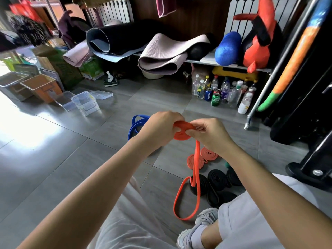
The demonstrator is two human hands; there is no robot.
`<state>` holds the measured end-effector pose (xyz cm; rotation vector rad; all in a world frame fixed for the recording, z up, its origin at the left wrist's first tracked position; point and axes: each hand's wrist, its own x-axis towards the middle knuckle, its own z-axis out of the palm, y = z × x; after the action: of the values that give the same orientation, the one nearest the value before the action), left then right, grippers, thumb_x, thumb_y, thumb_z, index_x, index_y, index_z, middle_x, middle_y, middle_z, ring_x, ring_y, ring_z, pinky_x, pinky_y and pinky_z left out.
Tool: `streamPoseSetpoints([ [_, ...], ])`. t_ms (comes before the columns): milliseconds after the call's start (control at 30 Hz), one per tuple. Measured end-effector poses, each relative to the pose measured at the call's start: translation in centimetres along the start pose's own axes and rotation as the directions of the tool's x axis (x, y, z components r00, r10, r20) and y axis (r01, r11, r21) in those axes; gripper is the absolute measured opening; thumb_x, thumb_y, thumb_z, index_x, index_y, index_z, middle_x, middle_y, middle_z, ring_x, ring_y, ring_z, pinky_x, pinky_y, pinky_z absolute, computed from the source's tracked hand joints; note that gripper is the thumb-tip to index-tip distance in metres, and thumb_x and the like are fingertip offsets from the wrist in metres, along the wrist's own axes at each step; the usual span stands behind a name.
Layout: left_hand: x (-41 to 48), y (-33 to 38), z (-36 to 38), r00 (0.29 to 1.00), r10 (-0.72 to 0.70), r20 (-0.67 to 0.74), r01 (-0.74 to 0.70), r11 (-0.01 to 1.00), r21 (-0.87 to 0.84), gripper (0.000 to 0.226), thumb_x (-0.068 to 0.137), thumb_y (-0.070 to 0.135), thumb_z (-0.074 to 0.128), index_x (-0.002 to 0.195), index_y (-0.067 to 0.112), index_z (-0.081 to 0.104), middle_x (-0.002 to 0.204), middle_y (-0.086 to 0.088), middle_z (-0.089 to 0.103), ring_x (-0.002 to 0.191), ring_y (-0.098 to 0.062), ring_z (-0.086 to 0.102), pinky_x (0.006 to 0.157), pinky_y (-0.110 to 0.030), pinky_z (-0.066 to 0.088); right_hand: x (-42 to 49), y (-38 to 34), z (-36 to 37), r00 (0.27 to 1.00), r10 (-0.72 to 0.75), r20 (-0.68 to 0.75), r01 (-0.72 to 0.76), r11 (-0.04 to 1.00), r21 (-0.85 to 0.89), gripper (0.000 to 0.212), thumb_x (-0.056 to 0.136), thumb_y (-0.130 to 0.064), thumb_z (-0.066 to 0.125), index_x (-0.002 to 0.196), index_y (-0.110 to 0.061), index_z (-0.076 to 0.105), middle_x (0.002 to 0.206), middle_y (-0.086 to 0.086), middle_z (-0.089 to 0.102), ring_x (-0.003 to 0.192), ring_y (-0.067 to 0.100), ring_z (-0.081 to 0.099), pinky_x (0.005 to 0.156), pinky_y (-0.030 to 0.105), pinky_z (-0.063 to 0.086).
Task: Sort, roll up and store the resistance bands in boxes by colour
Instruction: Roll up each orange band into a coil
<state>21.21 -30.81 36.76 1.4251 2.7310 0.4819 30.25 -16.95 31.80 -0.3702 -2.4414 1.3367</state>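
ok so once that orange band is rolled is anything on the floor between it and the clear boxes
Nothing visible blocks it. The orange band is held in both hands, and the clear boxes sit on the floor to the far left. The blue band lies beside that path; bare tile otherwise.

The loose blue rubber resistance band (pixel 136 125) is partly hidden behind the left hand (pixel 158 129). The small green object (pixel 227 164) is mostly covered by the right forearm (pixel 265 178).
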Motion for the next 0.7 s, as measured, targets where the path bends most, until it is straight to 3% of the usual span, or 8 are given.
streamPoseSetpoints([
  [100,-0.1,-0.4,-0.1,0.999,-0.009,-0.051,0.004,0.995,-0.097,0.023,0.089,0.014,0.058,0.11,0.019,0.067,0.104,0.004,0.069,0.095,-0.014,0.061,0.083,-0.023,0.044,-0.4,-0.1,-0.2,0.999,0.028,-0.023,-0.025,0.99,0.142,0.017,0.077,-0.01,0.074,0.088,-0.022,0.073,0.083,-0.001,0.073,0.08,0.015,0.069,0.082,0.037,0.056],
  [200,-0.4,-1.2,0.4,0.981,-0.119,-0.156,0.044,0.907,-0.418,0.021,0.083,0.005,0.066,0.101,0.013,0.071,0.093,-0.001,0.071,0.087,-0.017,0.066,0.083,-0.029,0.051,-0.5,0.4,-0.5,0.998,0.046,-0.05,-0.034,0.974,0.225,0.023,0.074,-0.011,0.077,0.084,-0.031,0.071,0.084,-0.001,0.073,0.08,0.017,0.069,0.081,0.037,0.056],
  [267,-0.5,-1.4,0.8,0.957,-0.251,-0.147,0.083,0.719,-0.69,0.021,0.08,-0.001,0.068,0.097,0.012,0.069,0.089,-0.004,0.07,0.078,-0.014,0.068,0.076,-0.029,0.056,-0.4,0.6,-0.5,0.995,0.05,-0.081,-0.025,0.96,0.28,0.025,0.074,-0.009,0.076,0.084,-0.031,0.071,0.084,-0.001,0.073,0.078,0.014,0.067,0.08,0.034,0.056],
  [367,-0.8,-0.8,1.4,0.918,-0.39,-0.072,0.122,0.452,-0.883,0.023,0.081,-0.003,0.066,0.102,0.007,0.067,0.088,-0.007,0.068,0.069,-0.009,0.067,0.061,-0.02,0.055,-0.2,0.2,-0.2,0.992,0.053,-0.115,0.0,0.908,0.419,0.025,0.075,-0.001,0.072,0.092,-0.019,0.069,0.084,0.003,0.07,0.072,0.002,0.065,0.075,0.021,0.054],
  [467,-1.4,-0.1,2.2,0.912,-0.41,0.029,0.101,0.155,-0.983,0.019,0.084,-0.001,0.063,0.101,0.008,0.065,0.095,-0.012,0.07,0.081,-0.022,0.07,0.072,-0.028,0.058,-0.1,-0.3,0.2,0.986,0.074,-0.153,0.008,0.878,0.478,0.031,0.075,0.004,0.07,0.098,-0.017,0.066,0.088,-0.001,0.069,0.071,-0.004,0.066,0.075,0.015,0.052],
  [533,-1.6,0.2,2.8,0.914,-0.394,0.094,0.126,0.056,-0.99,0.017,0.086,-0.001,0.06,0.101,0.008,0.063,0.102,-0.016,0.068,0.089,-0.027,0.069,0.081,-0.035,0.057,-0.1,-0.1,0.2,0.985,0.075,-0.154,0.003,0.891,0.453,0.028,0.075,0.002,0.071,0.094,-0.018,0.067,0.091,0.004,0.07,0.072,-0.004,0.066,0.077,0.017,0.052],
  [600,-1.4,0.2,3.1,0.903,-0.423,0.076,0.205,0.268,-0.942,0.018,0.087,-0.001,0.059,0.101,0.011,0.059,0.109,-0.013,0.064,0.089,-0.021,0.067,0.079,-0.034,0.057,0.0,0.3,-0.2,0.99,0.063,-0.128,-0.014,0.938,0.347,0.027,0.075,-0.002,0.073,0.095,-0.02,0.068,0.092,0.008,0.071,0.073,0.0,0.066,0.078,0.023,0.053],
  [700,-1.2,0.0,2.7,0.969,-0.228,-0.101,0.138,0.829,-0.542,0.043,0.087,0.008,0.062,0.126,0.017,0.049,0.123,-0.003,0.057,0.103,-0.015,0.058,0.084,-0.03,0.052,0.2,0.7,-0.5,0.998,0.043,-0.05,-0.039,0.995,0.092,0.023,0.075,-0.01,0.076,0.096,-0.017,0.073,0.086,0.0,0.072,0.08,0.012,0.068,0.081,0.033,0.055],
])
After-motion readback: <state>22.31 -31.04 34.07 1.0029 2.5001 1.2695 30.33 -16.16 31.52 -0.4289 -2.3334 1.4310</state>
